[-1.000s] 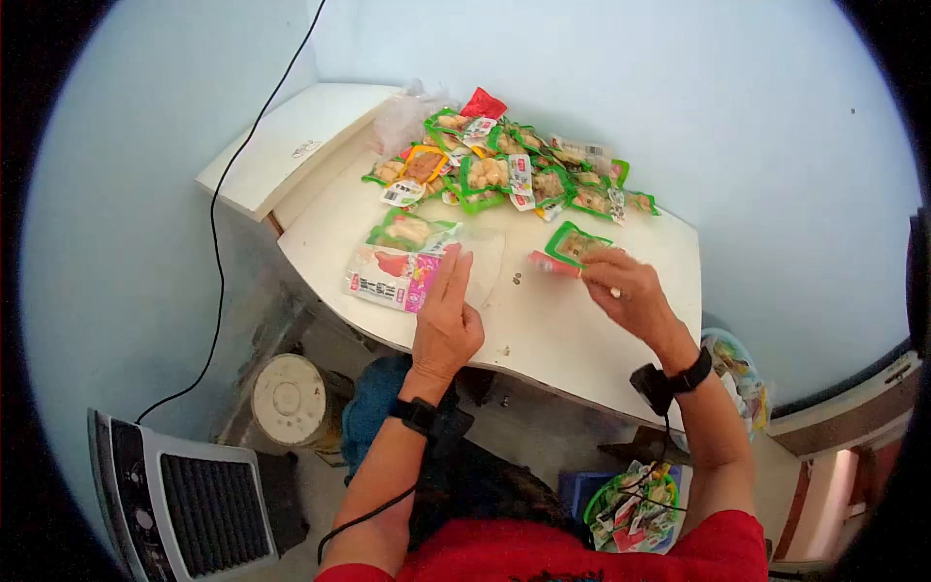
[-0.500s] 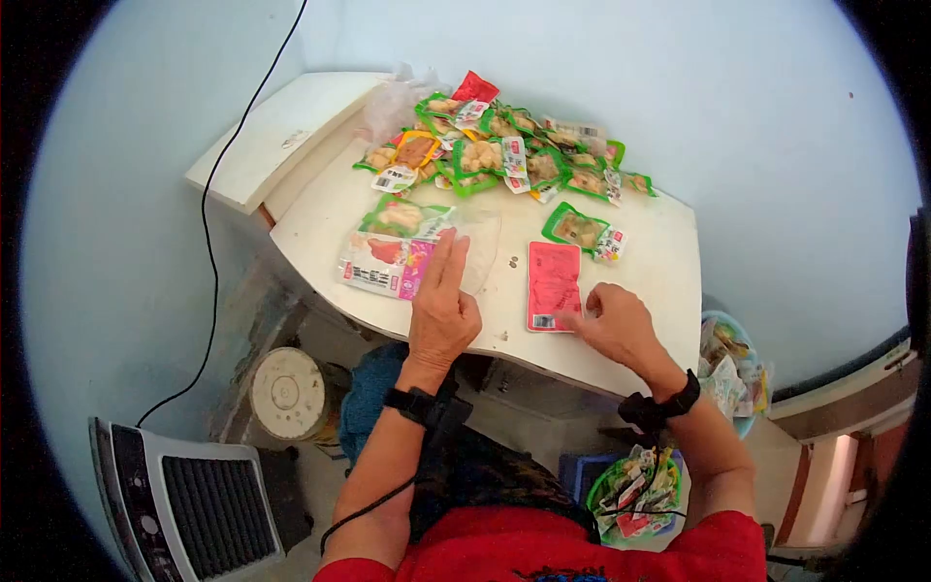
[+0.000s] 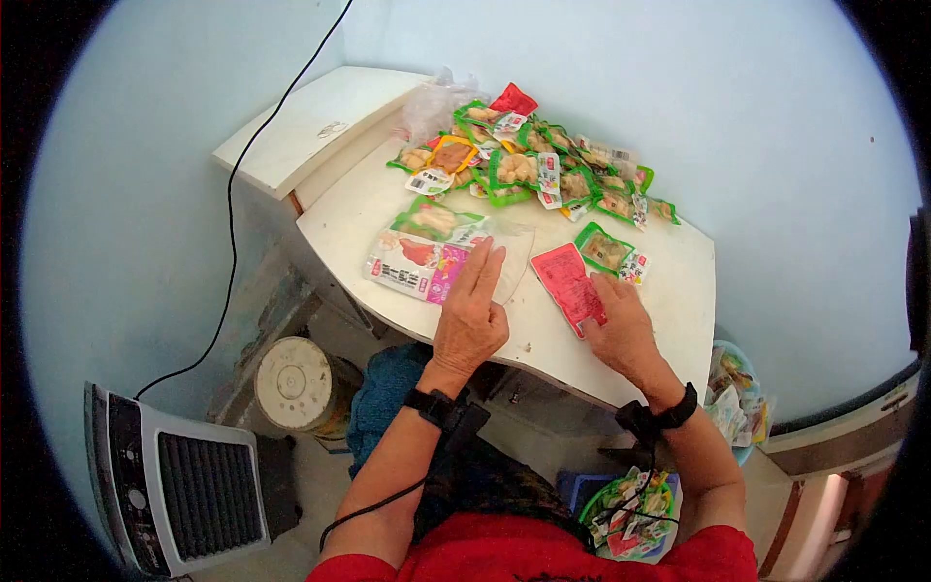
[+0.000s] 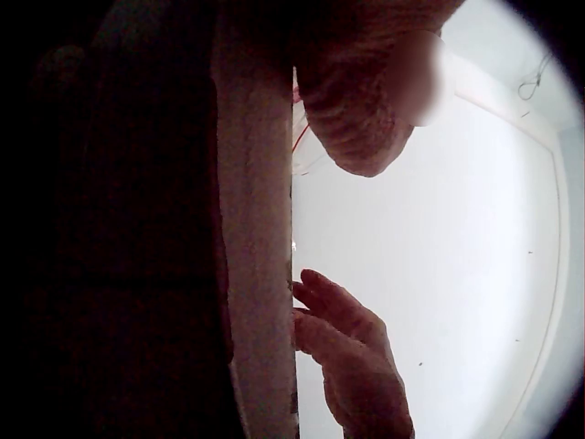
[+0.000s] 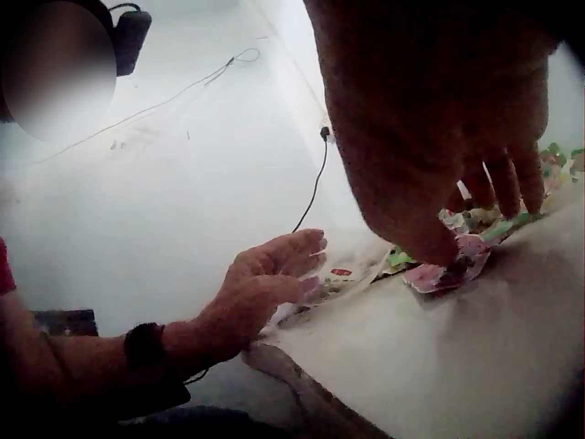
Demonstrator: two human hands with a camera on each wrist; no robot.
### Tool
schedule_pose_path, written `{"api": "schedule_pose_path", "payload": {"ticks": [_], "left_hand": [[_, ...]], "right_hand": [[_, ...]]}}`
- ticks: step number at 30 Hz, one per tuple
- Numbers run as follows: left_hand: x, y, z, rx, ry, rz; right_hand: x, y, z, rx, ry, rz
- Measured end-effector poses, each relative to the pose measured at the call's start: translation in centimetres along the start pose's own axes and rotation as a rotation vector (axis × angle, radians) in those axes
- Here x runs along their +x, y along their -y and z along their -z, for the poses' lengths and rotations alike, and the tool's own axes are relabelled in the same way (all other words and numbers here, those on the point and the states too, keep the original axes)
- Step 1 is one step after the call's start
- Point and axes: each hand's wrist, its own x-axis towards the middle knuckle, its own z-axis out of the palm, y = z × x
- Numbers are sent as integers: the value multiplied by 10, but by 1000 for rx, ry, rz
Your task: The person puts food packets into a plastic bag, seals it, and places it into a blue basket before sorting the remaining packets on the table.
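Turned askew since the earlier frame: flat red rectangular pouch (image 3: 569, 288), then nearly square to the front edge of the white curved-front table (image 3: 669, 291), now with far end swung to the left. Also moved: right hand (image 3: 626, 335), from the near end of the pouch onto its right side and near corner. Confirmed in the right wrist view: thumb touching the pouch, fingers extended beyond. Grip of right hand assessed as unclenched, with contact on the red pouch; cannot tell whether any part is lifted.

Found unchanged: left hand (image 3: 470, 315), with straight fingers resting on the clear plastic bag with white and pink printed panel (image 3: 412, 267), not clenched. Seen at the far part of that bag: green-edged pouch with pale contents (image 3: 429, 219); cannot tell whether inside or beneath.

Recorded just beside the far right edge of the red pouch: small green-edged clear pouch with brownish contents (image 3: 603, 249), same place on the table as before. Located at the back, likewise unchanged: heap of green-edged food pouches (image 3: 514, 170), with crumpled clear plastic bag (image 3: 432, 109) at its left
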Motion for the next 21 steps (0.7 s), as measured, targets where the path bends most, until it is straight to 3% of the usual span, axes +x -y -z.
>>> {"api": "schedule_pose_path", "payload": {"ticks": [7, 10, 13, 16, 21], "left_hand": [[0, -1, 2, 0, 5, -4], [0, -2, 2, 7, 8, 3], [-1, 0, 0, 15, -3, 1], [-2, 2, -1, 14, -7, -7], [0, -2, 2, 11, 8, 8]], "right_hand": [[-3, 17, 7, -53, 138, 161], [-6, 10, 2, -53, 143, 183], [-12, 3, 0, -8, 26, 211], [-11, -7, 13, 242, 36, -126], [-10, -31, 4, 456, -210, -249]]}}
